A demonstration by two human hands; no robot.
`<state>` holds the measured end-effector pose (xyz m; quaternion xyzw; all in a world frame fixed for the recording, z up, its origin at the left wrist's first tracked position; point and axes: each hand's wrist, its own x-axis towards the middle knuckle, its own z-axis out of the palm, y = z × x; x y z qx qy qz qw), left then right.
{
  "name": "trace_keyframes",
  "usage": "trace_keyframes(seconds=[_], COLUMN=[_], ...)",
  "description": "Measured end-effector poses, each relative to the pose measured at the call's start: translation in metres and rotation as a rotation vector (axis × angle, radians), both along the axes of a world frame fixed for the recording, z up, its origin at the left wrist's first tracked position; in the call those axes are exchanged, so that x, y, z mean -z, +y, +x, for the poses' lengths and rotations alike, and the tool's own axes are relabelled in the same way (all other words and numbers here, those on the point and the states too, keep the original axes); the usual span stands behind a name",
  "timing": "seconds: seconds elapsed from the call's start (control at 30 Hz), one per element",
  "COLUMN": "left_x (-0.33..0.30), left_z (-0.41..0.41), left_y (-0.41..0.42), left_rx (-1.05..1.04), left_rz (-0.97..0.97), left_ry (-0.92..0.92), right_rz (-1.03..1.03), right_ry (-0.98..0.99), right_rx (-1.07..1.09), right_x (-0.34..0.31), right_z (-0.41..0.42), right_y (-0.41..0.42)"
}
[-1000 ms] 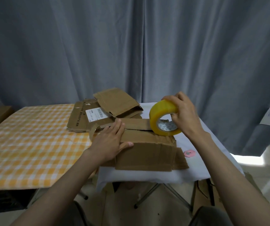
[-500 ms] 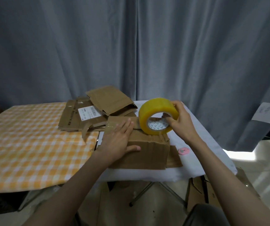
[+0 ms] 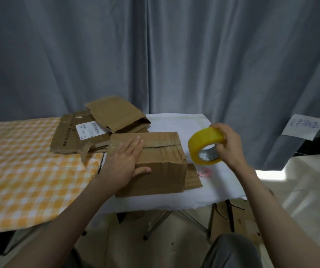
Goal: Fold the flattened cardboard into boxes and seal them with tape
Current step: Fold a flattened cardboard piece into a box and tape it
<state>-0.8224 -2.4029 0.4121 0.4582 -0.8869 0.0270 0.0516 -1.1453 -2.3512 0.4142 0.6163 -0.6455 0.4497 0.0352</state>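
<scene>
A folded brown cardboard box [image 3: 161, 163] stands on the white-covered table [image 3: 219, 186]. Its top flaps meet at a seam, and clear tape shines on the left part of the top. My left hand [image 3: 125, 161] lies flat on the box's top left, thumb down over the front face. My right hand [image 3: 228, 144] grips a yellow tape roll [image 3: 205, 141], fingers inside its core, held in the air just right of the box. Whether a strip of tape runs from the roll to the box I cannot tell.
Flattened cardboard pieces [image 3: 81, 132], one with a white label, lie behind the box across the yellow checked tablecloth [image 3: 19, 171]. A small pink ring [image 3: 204, 173] lies on the white cloth. More cardboard [image 3: 232, 221] rests on the floor. Grey curtains hang behind.
My right hand has carried the tape roll off the box top to the right of the box. My left hand stayed pressed on the box, sliding slightly left.
</scene>
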Motion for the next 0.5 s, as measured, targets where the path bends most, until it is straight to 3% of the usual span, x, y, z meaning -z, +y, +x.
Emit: trace_keyframes(seconds=[0.13,0.5], left_x=[0.003,-0.009], left_z=[0.004,-0.011], left_y=[0.001,-0.010], left_rx=[0.017,0.105], left_rz=[-0.033,-0.029], left_ry=[0.004,-0.038], right_rz=[-0.009,0.046], right_ry=[-0.130,-0.238], right_rx=[-0.032,-0.086], right_x=[0.015,0.048], right_z=[0.005,-0.007], right_y=[-0.006,-0.022])
